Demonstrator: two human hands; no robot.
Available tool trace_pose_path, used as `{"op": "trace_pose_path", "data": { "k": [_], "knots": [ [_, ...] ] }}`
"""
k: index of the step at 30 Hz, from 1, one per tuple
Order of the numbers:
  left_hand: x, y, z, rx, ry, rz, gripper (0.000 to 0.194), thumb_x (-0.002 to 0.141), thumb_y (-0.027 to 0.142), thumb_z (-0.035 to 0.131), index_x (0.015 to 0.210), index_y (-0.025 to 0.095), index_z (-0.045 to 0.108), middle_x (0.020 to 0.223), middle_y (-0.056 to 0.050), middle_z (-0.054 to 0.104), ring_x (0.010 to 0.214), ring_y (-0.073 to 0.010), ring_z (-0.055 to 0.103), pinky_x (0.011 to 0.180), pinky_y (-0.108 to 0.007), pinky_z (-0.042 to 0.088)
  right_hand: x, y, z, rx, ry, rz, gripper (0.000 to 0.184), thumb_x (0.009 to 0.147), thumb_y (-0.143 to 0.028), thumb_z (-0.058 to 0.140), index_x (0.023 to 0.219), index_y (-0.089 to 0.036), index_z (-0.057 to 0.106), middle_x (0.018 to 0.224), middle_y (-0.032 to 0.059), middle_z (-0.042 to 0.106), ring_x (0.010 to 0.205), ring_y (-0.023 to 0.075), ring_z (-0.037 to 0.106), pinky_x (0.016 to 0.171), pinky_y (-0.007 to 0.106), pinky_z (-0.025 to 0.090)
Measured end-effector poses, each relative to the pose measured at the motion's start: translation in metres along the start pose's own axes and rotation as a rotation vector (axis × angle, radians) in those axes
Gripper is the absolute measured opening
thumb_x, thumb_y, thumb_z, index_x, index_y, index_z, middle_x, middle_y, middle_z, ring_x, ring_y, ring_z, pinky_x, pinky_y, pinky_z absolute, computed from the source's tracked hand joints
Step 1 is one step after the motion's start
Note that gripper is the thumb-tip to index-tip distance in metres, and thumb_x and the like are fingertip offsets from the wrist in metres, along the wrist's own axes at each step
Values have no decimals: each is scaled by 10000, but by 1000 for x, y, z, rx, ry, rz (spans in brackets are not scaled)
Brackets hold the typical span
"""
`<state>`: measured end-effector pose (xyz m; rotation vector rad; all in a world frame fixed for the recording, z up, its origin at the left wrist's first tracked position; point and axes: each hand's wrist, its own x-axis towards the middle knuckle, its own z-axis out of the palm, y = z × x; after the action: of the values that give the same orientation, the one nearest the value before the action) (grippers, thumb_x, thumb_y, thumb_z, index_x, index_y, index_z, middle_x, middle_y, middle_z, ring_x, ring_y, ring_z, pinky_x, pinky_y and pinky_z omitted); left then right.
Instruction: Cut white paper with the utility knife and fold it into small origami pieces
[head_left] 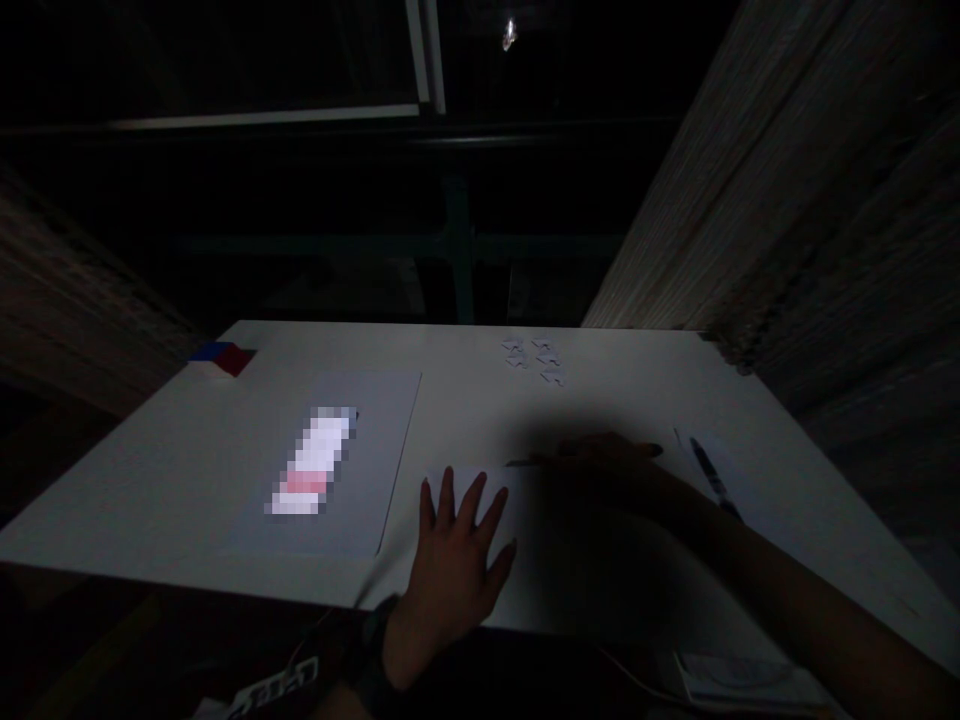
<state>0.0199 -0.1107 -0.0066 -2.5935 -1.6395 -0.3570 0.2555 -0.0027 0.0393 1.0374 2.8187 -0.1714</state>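
Note:
My left hand (457, 555) lies flat with fingers spread on a pale sheet of paper (525, 520) near the table's front edge; a dark band circles the wrist. In deep shadow to its right, my right hand (600, 452) is closed around a slim tool. One dark rounded end of the tool (655, 450) sticks out to the right, and a thin dark tip (519, 463) points left over the sheet's far edge. The darkness hides the tool's exact kind and most of the right fingers.
A lit phone (311, 465) with a blurred screen lies on a flat grey panel (390, 450) at left. A blue, red and white block (223, 359) sits at the far left corner. Several small paper cutouts (544, 358) lie at the back. A dark pen (712, 472) rests at right.

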Motion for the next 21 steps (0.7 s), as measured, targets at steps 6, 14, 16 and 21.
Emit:
{"op": "trace_pose_path", "data": {
  "k": [6, 14, 16, 21],
  "knots": [
    [1, 0, -1, -4, 7, -3, 539, 866, 391, 434, 1380, 268, 325, 1416, -76, 342, 1327, -396, 140, 1013, -656, 152, -7, 5, 2, 19, 6, 6, 510, 837, -148, 475, 1314, -321, 421, 996, 62, 649, 790, 169, 622, 637, 267, 433],
    [0, 0, 0, -2, 5, 8, 552, 860, 382, 448, 1383, 255, 324, 1420, -91, 335, 1322, -405, 144, 1012, -656, 145, -12, 10, 6, 16, 17, 3, 410, 844, -162, 481, 1225, -303, 527, 959, 53, 660, 763, 156, 616, 620, 247, 407],
    [0, -1, 0, -6, 7, 10, 554, 859, 383, 449, 1383, 255, 323, 1419, -90, 337, 1321, -407, 145, 1010, -658, 144, -14, 11, 7, 24, 37, -14, 411, 843, -166, 486, 1228, -303, 523, 959, 52, 660, 752, 152, 613, 606, 242, 400],
    [0, -1, 0, -22, 12, 4, 555, 856, 397, 451, 1379, 260, 330, 1417, -84, 344, 1320, -402, 154, 1014, -652, 146, -18, 15, 9, 2, 51, -10, 415, 850, -178, 482, 1242, -309, 506, 931, 46, 662, 717, 153, 611, 577, 239, 394]
  ]
}}
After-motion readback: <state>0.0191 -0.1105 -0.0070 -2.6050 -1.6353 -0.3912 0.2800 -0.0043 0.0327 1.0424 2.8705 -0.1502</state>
